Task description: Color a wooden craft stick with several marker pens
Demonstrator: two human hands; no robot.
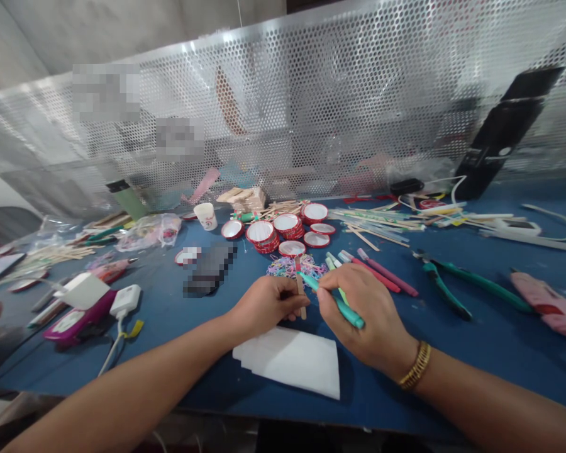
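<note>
My left hand (268,303) pinches a flat wooden craft stick (300,286), held upright, with a red patch near its top. In my right hand (365,308) is a teal felt-tip marker (346,308), gripped like a pen, its tip at the stick's upper part. Whether the tip touches the wood I cannot tell. Just behind the stick lies a pile of colourful rubber bands (283,267). Folded white paper (292,362) rests on the table below both hands. Beside my right hand are a red marker (377,275) and a purple marker (393,277).
Red-rimmed round tins (263,236) stand stacked behind the bands, near a paper cup (205,216). Teal-handled pliers (446,289) and a pink glue gun (549,302) lie right. A dark phone (211,269) and white charger (125,301) lie left. A perforated metal screen (311,107) closes the back.
</note>
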